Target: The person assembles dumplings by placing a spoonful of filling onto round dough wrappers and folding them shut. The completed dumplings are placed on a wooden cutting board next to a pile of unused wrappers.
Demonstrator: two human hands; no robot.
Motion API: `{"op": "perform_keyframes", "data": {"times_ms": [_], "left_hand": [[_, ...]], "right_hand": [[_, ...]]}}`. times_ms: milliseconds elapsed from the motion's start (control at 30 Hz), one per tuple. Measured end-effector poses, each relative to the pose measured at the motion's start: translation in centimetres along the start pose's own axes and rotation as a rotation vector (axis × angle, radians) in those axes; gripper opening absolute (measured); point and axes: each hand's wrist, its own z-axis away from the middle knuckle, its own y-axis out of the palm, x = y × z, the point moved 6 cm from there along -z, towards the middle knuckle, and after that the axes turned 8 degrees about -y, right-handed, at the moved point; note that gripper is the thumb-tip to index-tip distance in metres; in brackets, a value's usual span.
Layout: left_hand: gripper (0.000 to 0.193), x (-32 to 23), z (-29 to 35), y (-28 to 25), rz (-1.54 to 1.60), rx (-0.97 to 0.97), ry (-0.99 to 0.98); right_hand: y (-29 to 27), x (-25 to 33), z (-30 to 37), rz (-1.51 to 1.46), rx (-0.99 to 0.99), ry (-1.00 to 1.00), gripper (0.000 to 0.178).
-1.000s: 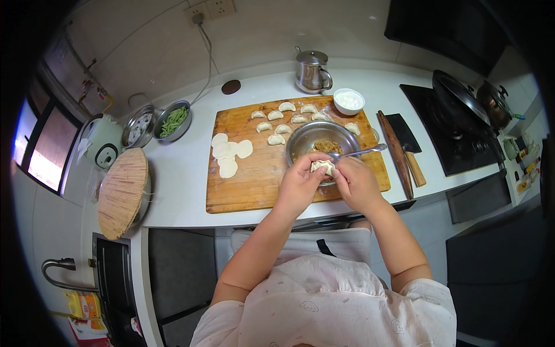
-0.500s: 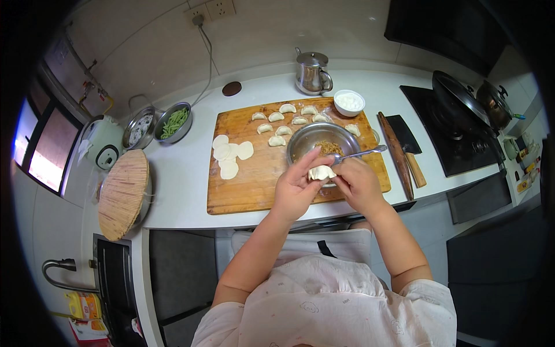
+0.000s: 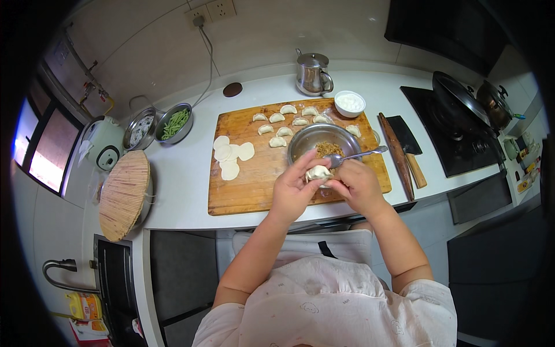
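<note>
Between my two hands is a pale dumpling [image 3: 318, 173], held over the near rim of a steel bowl [image 3: 298, 137]. My left hand [image 3: 291, 191] grips its left side between thumb and fingers. My right hand [image 3: 359, 184] pinches its right end, fingers curled. Brown filling [image 3: 328, 150] lies in the bowl, and a metal spoon [image 3: 364, 153] rests in it with the handle pointing right. Several folded dumplings [image 3: 277, 141] sit in loose rows on the wooden board [image 3: 248, 194]. Flat round wrappers [image 3: 230, 169] overlap at the board's left.
Right of the board lie a rolling pin [image 3: 396, 155] and a cleaver [image 3: 411, 151]. A white bowl of flour [image 3: 350, 104] and a steel pot [image 3: 313, 75] stand behind. At left are a bowl of green beans [image 3: 176, 122] and a woven lid [image 3: 123, 195]. The black stove [image 3: 448, 130] is at far right.
The dumpling has turned slightly in my fingers, and my right thumb has shifted along its edge. Both hands stay in nearly the same place. Nothing else has visibly moved.
</note>
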Motion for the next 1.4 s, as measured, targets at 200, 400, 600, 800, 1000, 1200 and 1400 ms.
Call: {"op": "perform_keyframes", "data": {"times_ms": [200, 400, 600, 800, 1000, 1200, 1400], "left_hand": [[0.040, 2.1, -0.2, -1.1, 0.280, -0.183, -0.270], [0.044, 2.2, 0.7, -0.4, 0.624, -0.245, -0.332], [0.047, 1.4, 1.3, -2.1, 0.636, -0.318, -0.326], [0.049, 0.7, 1.8, -5.4, 0.530, -0.274, -0.287], [0.031, 1.4, 2.9, -17.5, -0.131, -0.636, -0.129], [0.023, 0.2, 4.5, -23.9, -0.269, -0.793, 0.016], [0.028, -1.0, 5.5, -25.1, -0.045, -0.895, 0.097]], "right_hand": [[-0.7, 1.9, -1.5, 0.086, -0.251, 0.034, 0.036], [3.0, 1.6, -2.3, 0.052, -0.087, -0.016, 0.038], [4.2, 2.4, -3.8, -0.024, 0.029, -0.064, 0.030], [5.6, 1.1, -6.1, -0.181, 0.191, -0.088, 0.025], [8.2, -4.4, -11.1, -0.228, 0.261, 0.152, 0.034], [16.7, -11.7, -15.4, -0.451, 0.279, 0.552, 0.025], [23.6, -10.4, -19.1, -0.208, 0.431, 0.335, 0.023]]}}
